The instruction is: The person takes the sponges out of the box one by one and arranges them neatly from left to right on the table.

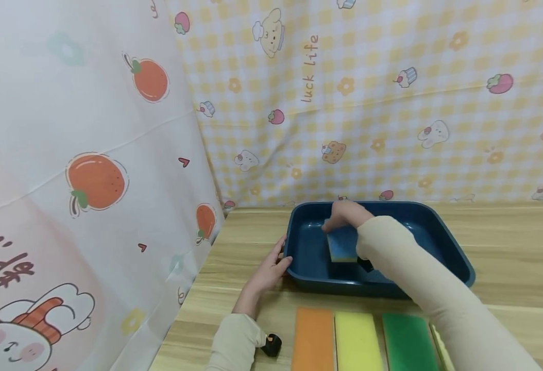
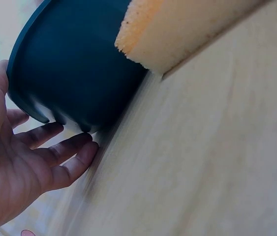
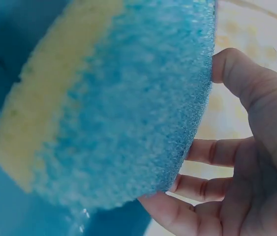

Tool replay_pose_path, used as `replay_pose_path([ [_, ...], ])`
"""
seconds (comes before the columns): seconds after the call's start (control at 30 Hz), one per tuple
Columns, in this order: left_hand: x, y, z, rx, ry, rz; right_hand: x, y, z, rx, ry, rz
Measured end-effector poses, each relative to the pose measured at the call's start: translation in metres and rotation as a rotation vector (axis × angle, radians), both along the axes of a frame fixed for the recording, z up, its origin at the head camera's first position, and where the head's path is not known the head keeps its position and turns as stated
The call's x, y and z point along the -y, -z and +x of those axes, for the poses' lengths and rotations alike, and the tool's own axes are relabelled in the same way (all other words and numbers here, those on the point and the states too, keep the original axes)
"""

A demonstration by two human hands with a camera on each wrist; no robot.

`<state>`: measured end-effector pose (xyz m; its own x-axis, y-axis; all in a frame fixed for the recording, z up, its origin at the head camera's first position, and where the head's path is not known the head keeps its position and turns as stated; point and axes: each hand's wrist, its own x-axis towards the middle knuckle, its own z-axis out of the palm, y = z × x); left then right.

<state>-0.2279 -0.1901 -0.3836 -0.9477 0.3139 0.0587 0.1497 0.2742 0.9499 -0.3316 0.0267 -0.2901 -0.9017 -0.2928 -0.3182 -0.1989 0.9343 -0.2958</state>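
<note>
A dark blue rectangular basin [image 1: 306, 257] stands on the wooden table against the back cloth. Inside it, my right hand [image 1: 348, 214] holds a blue sponge [image 1: 343, 245] by its edges, thumb on one side and fingers on the other. The right wrist view shows that this sponge [image 3: 128, 113] has a yellow layer along one side. My left hand [image 1: 269, 270] rests at the basin's left end. Close up, the left hand's fingers [image 2: 72, 147] touch the outer wall, fairly straight, with the thumb by the rim.
In front of the basin lie an orange sponge [image 1: 314, 337], a yellow sponge [image 1: 358, 340] and a green sponge [image 1: 409, 340] in a row. Another yellowish piece [image 1: 442, 346] is partly hidden by my right sleeve. A printed cloth [image 1: 373, 113] hangs behind, and a second cloth [image 1: 114, 247] borders the left.
</note>
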Motion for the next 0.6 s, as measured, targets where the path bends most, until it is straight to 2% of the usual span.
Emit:
replay_pose_path([
  [0.17,-0.002,-0.012,0.005,-0.003,0.019,-0.012,-0.029,-0.013,0.01,-0.004,0.056,-0.037],
  [0.37,0.005,-0.016,0.005,-0.001,0.006,-0.029,-0.061,-0.023,0.032,-0.044,0.0,-0.006],
  [0.6,0.011,-0.017,0.009,0.009,-0.018,-0.019,-0.09,-0.028,0.068,-0.132,-0.071,-0.05],
])
